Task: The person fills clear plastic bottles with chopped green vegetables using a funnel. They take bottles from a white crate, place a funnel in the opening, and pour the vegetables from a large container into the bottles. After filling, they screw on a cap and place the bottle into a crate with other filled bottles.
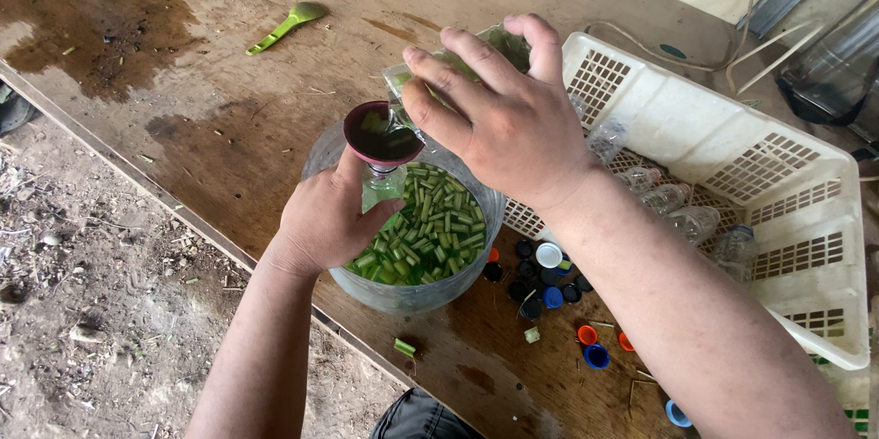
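My left hand (322,219) grips a small clear plastic bottle (385,184) with a dark red funnel (377,134) set in its neck, held over a clear bowl (352,291). The bowl holds green liquid and several chopped green stem pieces (438,230). My right hand (502,114) holds a clear cup (494,43) of green liquid, tilted towards the funnel. The cup's rim is right at the funnel's edge. My fingers hide most of the cup.
A white plastic crate (806,219) with empty clear bottles (682,210) stands at the right. Several bottle caps (549,279) lie beside the bowl. A green spoon (286,25) lies on the wet wooden board (211,119). Bare ground (82,292) lies beyond the left edge.
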